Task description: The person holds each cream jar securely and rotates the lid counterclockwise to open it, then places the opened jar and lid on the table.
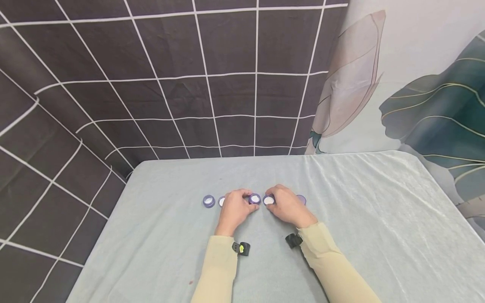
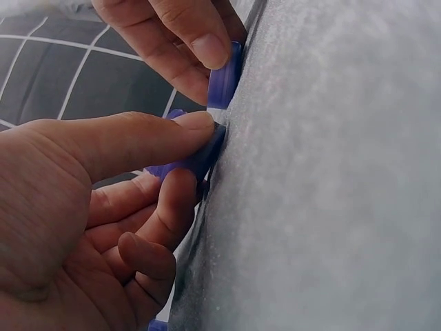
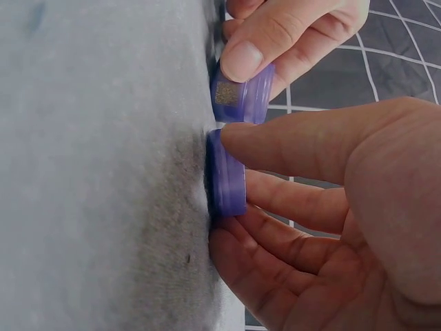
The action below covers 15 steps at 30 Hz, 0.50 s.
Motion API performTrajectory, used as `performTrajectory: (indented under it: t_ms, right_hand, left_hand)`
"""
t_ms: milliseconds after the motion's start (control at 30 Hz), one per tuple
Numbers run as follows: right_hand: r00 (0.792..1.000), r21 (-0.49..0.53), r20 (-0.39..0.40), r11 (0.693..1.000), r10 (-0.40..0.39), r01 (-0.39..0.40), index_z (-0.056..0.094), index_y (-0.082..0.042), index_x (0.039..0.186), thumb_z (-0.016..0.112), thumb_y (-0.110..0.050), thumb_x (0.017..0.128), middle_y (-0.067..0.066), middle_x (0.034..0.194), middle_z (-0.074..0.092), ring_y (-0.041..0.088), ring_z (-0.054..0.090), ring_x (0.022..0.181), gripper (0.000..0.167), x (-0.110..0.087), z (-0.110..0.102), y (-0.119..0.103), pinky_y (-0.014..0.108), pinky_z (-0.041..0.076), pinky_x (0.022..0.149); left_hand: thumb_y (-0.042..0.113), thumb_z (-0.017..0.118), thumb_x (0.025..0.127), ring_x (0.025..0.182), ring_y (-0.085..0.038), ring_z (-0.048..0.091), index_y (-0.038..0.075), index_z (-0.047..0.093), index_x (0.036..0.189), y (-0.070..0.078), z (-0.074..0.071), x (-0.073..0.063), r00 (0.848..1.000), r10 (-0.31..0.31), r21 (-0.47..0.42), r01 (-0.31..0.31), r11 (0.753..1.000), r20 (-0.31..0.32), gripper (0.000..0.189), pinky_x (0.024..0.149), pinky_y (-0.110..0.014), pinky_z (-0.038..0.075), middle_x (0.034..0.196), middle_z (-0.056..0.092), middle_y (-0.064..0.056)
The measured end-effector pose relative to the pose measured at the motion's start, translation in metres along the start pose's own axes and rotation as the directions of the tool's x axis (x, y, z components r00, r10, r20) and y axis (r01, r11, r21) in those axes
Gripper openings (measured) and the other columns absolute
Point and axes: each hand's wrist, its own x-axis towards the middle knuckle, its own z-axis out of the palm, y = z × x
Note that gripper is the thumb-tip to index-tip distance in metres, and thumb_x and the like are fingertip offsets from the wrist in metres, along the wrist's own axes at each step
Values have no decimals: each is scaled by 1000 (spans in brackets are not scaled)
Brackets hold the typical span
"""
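Observation:
Near the middle of the table, my left hand [image 1: 235, 208] pinches a small round purple jar [image 1: 254, 198] between thumb and fingers. A gold square label shows on that jar [image 3: 242, 103] in the right wrist view. Just to its right, my right hand [image 1: 286, 205] grips a shallow purple lid [image 1: 268, 200] with a white inside facing up. In the right wrist view the lid [image 3: 229, 181] stands close beside the jar, held by thumb and fingers at its rim. Both pieces are at the cloth surface; whether they touch it is hard to tell.
Left of my left hand stands another purple jar [image 1: 208, 201], with a white-centred round piece [image 1: 221, 201] partly hidden by that hand. A purple disc [image 1: 301, 199] shows behind my right hand. Pale cloth [image 1: 159, 252] covers the table; a dark gridded curtain [image 1: 227, 97] hangs behind.

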Motion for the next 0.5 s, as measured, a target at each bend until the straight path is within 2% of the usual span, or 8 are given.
performTrajectory:
  t_ms: [500]
  right_hand:
    - [1000,-6,-6,1000,5,-5,69,4,110,75,-6,81,15,104,67,31,65,101,31,0,1,0,45,51,91]
  left_hand:
    - [12,90,72,63,-10,55,2,76,105,1,1,0,1000,-16,8,16,1000,0,37,70,-33,52,74,69,0]
